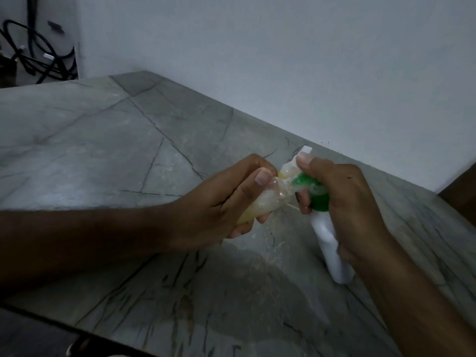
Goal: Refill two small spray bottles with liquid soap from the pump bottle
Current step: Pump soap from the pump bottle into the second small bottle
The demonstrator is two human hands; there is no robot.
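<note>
Dim, bluish, low-contrast lighting. Soft glare patch on the table (85,191) at 9 o'clock; broad soft shadow toward 6 o'clock. Grainy detail; wide-angle bending and darkening at edges.

Just two bare arms in shot here, nothing fancy. The left hand (219,194) comes in from about 9 o'clock and the right hand (347,202) from around 4 o'clock. No sleeves showing on either forearm all the way to the frame edge, and no gloves, watch or bands at the wrists. Nails are short and plain, and the thumbnails on both hands are easy to see. Light is pretty dim, so finer skin detail is lost. Can't make out any ring in this murk either.
</note>
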